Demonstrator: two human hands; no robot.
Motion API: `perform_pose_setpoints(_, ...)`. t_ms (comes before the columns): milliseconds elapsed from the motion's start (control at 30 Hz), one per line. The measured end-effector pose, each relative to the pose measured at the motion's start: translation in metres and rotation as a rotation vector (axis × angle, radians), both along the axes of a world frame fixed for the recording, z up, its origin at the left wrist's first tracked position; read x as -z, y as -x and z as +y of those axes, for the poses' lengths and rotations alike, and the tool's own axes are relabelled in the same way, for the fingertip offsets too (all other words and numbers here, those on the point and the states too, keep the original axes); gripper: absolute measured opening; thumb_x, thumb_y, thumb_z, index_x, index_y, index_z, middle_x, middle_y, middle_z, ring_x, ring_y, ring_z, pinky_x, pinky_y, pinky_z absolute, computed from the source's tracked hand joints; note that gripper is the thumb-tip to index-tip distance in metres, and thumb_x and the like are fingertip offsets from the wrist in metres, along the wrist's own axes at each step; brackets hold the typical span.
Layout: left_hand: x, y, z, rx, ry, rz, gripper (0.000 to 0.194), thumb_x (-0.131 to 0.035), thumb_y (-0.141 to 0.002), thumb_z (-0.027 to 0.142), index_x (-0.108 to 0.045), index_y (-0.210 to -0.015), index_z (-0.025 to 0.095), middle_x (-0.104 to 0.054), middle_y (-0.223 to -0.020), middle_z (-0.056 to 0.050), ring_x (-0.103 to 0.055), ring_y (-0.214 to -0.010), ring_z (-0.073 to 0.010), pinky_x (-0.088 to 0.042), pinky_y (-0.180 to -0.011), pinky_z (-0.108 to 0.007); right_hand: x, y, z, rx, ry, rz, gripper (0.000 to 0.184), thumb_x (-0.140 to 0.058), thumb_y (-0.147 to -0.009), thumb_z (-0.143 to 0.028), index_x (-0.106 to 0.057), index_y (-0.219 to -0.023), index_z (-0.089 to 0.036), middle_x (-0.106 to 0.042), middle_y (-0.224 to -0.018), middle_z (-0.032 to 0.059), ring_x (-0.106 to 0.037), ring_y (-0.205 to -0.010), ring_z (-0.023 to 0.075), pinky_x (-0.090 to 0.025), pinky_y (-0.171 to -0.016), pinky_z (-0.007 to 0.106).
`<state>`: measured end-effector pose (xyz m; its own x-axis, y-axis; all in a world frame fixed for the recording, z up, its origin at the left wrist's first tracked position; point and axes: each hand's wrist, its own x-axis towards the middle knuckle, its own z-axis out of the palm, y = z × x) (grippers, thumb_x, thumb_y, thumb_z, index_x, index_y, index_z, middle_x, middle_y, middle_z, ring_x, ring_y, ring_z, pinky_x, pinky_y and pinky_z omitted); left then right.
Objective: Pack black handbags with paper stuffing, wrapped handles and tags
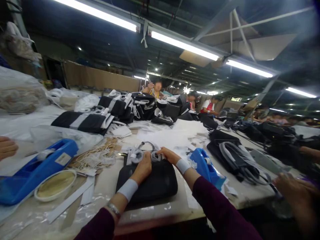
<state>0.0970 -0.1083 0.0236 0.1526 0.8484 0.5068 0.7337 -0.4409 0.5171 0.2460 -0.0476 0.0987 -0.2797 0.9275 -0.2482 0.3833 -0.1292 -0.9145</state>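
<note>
A black zipped case (150, 183) lies flat on the worktable (105, 190) right in front of me. At its far edge rests a coiled grey cable bundle (143, 151) with white wrapped ends. My left hand (143, 168) lies on the case top, fingers closed on the left part of the bundle. My right hand (168, 155) grips the right part of the same bundle. Both wrists wear white bands over dark maroon sleeves.
A blue tape dispenser (35, 170) and a tape roll (55, 185) sit at left, another blue dispenser (206, 166) at right. String tags (97, 156), white sheets (175, 133), stacked black cases (85, 121). Other people's hands appear at left (7, 146) and right (297, 190). Several workers sit behind.
</note>
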Motion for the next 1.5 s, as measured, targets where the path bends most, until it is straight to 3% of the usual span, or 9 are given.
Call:
perform_pose_setpoints(267, 0.004, -0.003, 0.0, 0.005, -0.038, -0.041, 0.043, -0.032, -0.076, -0.002, -0.044, -0.117, 0.007, -0.053, -0.11, -0.018, -0.055, -0.11, -0.0277, -0.045, -0.098, -0.05, -0.004, 0.007, -0.043, 0.085, -0.641, -0.316, 0.018, -0.055, -0.084, -0.009, -0.061, -0.1, -0.015, -0.054, -0.122, 0.016, -0.041, -0.124, 0.0301, -0.033, -0.105, 0.047)
perform_pose_setpoints(433, 0.006, 0.002, -0.001, 0.025, -0.069, -0.099, 0.043, -0.042, -0.085, 0.013, -0.037, -0.128, 0.013, -0.055, -0.122, -0.017, -0.055, -0.116, -0.0253, -0.046, -0.101, -0.047, 0.021, 0.032, -0.076, 0.022, -0.854, -0.262, 0.026, -0.039, -0.087, -0.002, -0.058, -0.099, -0.016, -0.06, -0.099, 0.0086, -0.054, -0.097, 0.0197, -0.044, -0.092, 0.033)
perform_pose_setpoints(633, -0.016, 0.009, -0.028, 0.005, -0.147, -0.144, 0.045, -0.03, -0.086, 0.004, -0.046, -0.126, 0.017, -0.053, -0.132, -0.012, -0.049, -0.126, -0.0203, -0.04, -0.111, -0.044, 0.052, 0.038, -0.086, -0.078, -1.05, -0.367, 0.025, -0.046, -0.083, -0.002, -0.061, -0.098, -0.015, -0.061, -0.1, 0.0099, -0.051, -0.097, 0.0239, -0.044, -0.09, 0.038)
perform_pose_setpoints(733, -0.043, 0.015, -0.027, -0.148, -0.198, -0.08, 0.044, -0.029, -0.087, 0.003, -0.054, -0.12, 0.018, -0.054, -0.131, -0.01, -0.047, -0.127, -0.0209, -0.037, -0.113, -0.044, 0.056, 0.036, -0.085, -0.116, -1.074, -0.458, 0.02, -0.05, -0.082, -0.002, -0.062, -0.087, -0.017, -0.061, -0.092, 0.0076, -0.05, -0.09, 0.0229, -0.044, -0.083, 0.036)
perform_pose_setpoints(867, -0.068, 0.017, 0.014, -0.247, 0.01, 0.195, 0.04, -0.036, -0.084, 0.001, -0.061, -0.113, 0.015, -0.063, -0.115, -0.011, -0.053, -0.115, -0.022, -0.044, -0.104, -0.038, 0.058, 0.036, -0.082, -0.138, -1.09, -0.503, 0.018, -0.052, -0.081, -0.002, -0.061, -0.083, -0.017, -0.059, -0.09, 0.0077, -0.048, -0.088, 0.0229, -0.044, -0.08, 0.035)
perform_pose_setpoints(1000, -0.056, 0.012, 0.055, -0.208, 0.195, 0.361, 0.018, -0.05, -0.084, 0.009, -0.067, -0.087, 0.015, -0.068, -0.092, -0.011, -0.062, -0.093, -0.0243, -0.049, -0.087, -0.037, 0.063, 0.037, -0.082, -0.138, -1.081, -0.477, 0.015, -0.053, -0.08, -0.004, -0.061, -0.082, -0.017, -0.059, -0.088, 0.0078, -0.047, -0.085, 0.0233, -0.044, -0.077, 0.036)
perform_pose_setpoints(1167, -0.039, 0.009, 0.057, -0.254, 0.246, 0.425, 0.018, -0.049, -0.088, 0.014, -0.067, -0.091, 0.015, -0.067, -0.096, -0.013, -0.06, -0.101, -0.0278, -0.046, -0.089, -0.04, 0.066, 0.037, -0.081, -0.144, -1.068, -0.385, 0.016, -0.054, -0.078, -0.003, -0.061, -0.084, -0.017, -0.058, -0.09, 0.0077, -0.047, -0.085, 0.023, -0.044, -0.077, 0.037)
perform_pose_setpoints(1400, -0.074, 0.033, 0.088, -0.346, 0.233, 0.38, 0.037, -0.049, -0.089, 0.02, -0.055, -0.125, 0.015, -0.057, -0.127, -0.012, -0.052, -0.117, -0.0246, -0.04, -0.102, -0.038, 0.064, 0.036, -0.078, -0.141, -1.07, -0.366, 0.017, -0.056, -0.076, -0.004, -0.061, -0.086, -0.016, -0.058, -0.086, 0.0082, -0.046, -0.085, 0.0241, -0.044, -0.076, 0.038)
perform_pose_setpoints(1500, -0.081, 0.049, 0.114, -0.293, 0.345, 0.436, 0.031, -0.06, -0.081, 0.025, -0.065, -0.111, 0.02, -0.067, -0.11, -0.006, -0.059, -0.103, -0.0246, -0.045, -0.094, -0.036, 0.06, 0.034, -0.079, -0.154, -1.053, -0.391, 0.019, -0.054, -0.076, -0.002, -0.061, -0.087, -0.016, -0.058, -0.088, 0.0082, -0.045, -0.085, 0.024, -0.043, -0.079, 0.038)
